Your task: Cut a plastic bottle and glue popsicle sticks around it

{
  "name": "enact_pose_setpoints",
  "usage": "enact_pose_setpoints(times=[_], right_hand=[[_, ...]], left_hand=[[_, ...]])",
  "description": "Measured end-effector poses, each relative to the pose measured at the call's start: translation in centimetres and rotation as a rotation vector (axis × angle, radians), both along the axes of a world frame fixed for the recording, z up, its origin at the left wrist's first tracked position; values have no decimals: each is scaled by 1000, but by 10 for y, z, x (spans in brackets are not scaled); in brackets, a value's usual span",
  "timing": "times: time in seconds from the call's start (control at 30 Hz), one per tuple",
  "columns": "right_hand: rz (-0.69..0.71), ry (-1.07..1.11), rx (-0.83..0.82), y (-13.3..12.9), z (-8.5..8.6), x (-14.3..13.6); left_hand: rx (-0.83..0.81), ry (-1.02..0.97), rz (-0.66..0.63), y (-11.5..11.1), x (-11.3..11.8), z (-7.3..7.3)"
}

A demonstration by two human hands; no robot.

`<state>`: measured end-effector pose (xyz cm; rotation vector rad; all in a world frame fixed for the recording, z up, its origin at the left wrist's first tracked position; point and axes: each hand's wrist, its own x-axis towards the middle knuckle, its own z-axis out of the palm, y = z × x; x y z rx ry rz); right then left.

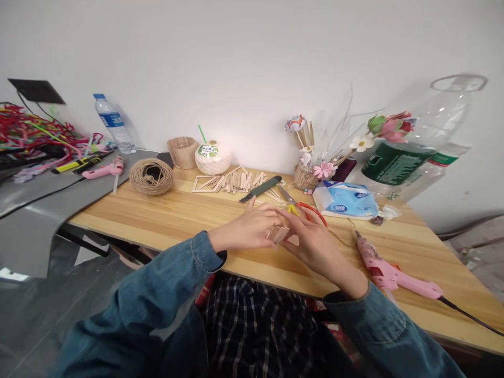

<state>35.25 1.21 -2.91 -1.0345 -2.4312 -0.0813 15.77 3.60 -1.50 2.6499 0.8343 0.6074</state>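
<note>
My left hand (246, 228) and my right hand (315, 244) meet over the near middle of the wooden table (177, 215). Together they pinch a small bundle of wooden craft sticks (277, 233), which shows between the fingertips. Both wrists wear blue denim sleeves. A pile of loose craft sticks (232, 181) lies farther back. A pink glue gun (389, 273) rests on the table just right of my right hand, its cord trailing off to the right.
Behind my hands lie scissors (303, 207) with red and yellow handles, and a green utility knife (262, 188). A twine ball (151, 176), a white bowl (212, 156), a tissue pack (346, 199), paper flowers (315, 168) and a large plastic bottle (417, 147) stand around. A second glue gun (104, 169) lies far left.
</note>
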Motion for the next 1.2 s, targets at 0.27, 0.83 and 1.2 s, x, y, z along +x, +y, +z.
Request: enact_pose_setpoints(times=[0.27, 0.83, 1.2], right_hand=[[-224, 810, -533, -16, 23, -7], [-37, 1125, -1047, -30, 37, -17], [-14, 1178, -1035, -37, 32, -17]], left_hand=[[-600, -729, 158, -23, -5, -24], [-742, -1076, 110, -44, 6, -15], [-732, -1094, 62, -47, 8, -12]])
